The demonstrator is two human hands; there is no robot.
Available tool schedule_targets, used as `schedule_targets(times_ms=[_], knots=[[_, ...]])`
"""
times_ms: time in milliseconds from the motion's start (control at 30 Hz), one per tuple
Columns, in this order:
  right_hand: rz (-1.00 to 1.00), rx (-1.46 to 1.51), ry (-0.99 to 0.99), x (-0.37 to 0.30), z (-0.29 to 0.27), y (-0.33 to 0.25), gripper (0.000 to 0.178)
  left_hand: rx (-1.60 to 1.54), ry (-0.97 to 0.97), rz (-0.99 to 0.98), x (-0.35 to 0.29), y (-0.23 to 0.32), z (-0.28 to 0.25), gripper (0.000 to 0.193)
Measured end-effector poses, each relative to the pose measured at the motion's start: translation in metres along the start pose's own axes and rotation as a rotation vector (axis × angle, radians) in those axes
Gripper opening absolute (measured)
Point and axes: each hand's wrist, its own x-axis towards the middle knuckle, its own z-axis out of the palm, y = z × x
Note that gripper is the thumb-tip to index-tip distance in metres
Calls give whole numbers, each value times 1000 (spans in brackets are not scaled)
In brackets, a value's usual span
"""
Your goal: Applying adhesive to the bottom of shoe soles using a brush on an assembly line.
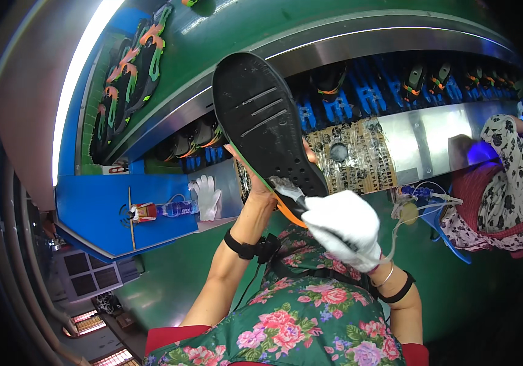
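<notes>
A black shoe sole, with an orange and green edge, is held up in front of me with its inner face showing. My bare left hand grips it from beneath, with the thumb at one side and fingertips on the other. The sole has slots at its far end and small holes nearer me. In a white glove, my right hand is closed around a brush. The brush's pale bristles touch the near part of the sole; most of its handle is hidden in the glove.
Beyond the sole, a taped cardboard sheet with a small round dish lies on a metal ledge. Blue racks carry shoes behind it. At left, a blue table holds a bottle and white glove. Another person sits right.
</notes>
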Motion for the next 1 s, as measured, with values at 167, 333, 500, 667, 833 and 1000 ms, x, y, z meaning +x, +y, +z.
schedule_targets(times_ms=[167, 333, 500, 667, 833, 1000], knots=[[59, 136, 31, -4, 2, 1, 27, 71, 48, 34, 1, 1, 1, 123], [19, 41, 6, -7, -2, 1, 29, 49, -28, 30, 4, 7, 1, 114], [201, 210, 104, -11, -1, 4, 28, 108, -30, 92, 8, 11, 6, 110], [81, 63, 14, -8, -1, -2, 23, 173, -53, 121, 12, 14, 14, 108], [210, 158, 109, -11, -4, 2, 22, 139, -75, 136, 18, 14, 19, 103], [132, 136, 41, -13, -5, 3, 24, 144, -122, 121, 18, 17, 16, 72]])
